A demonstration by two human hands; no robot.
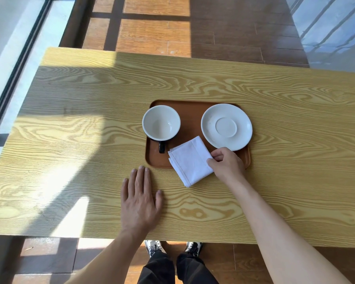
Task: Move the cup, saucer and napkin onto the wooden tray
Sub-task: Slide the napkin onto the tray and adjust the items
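A brown wooden tray (190, 111) lies at the middle of the table. On its left part stands an empty cup (161, 122), white inside and dark outside, with its handle toward me. A white saucer (226, 126) rests on the tray's right part. A folded white napkin (190, 160) lies half on the tray's near edge and half on the table. My right hand (226, 163) pinches the napkin's right corner. My left hand (139, 198) lies flat on the table, fingers spread, just left of the tray's near corner, holding nothing.
The light wood-grain table (285, 140) spreads wide on both sides of the tray. Its near edge runs just above my shoes and dark trousers. A window frame (14, 74) runs along the left, and brown floor tiles lie beyond the far edge.
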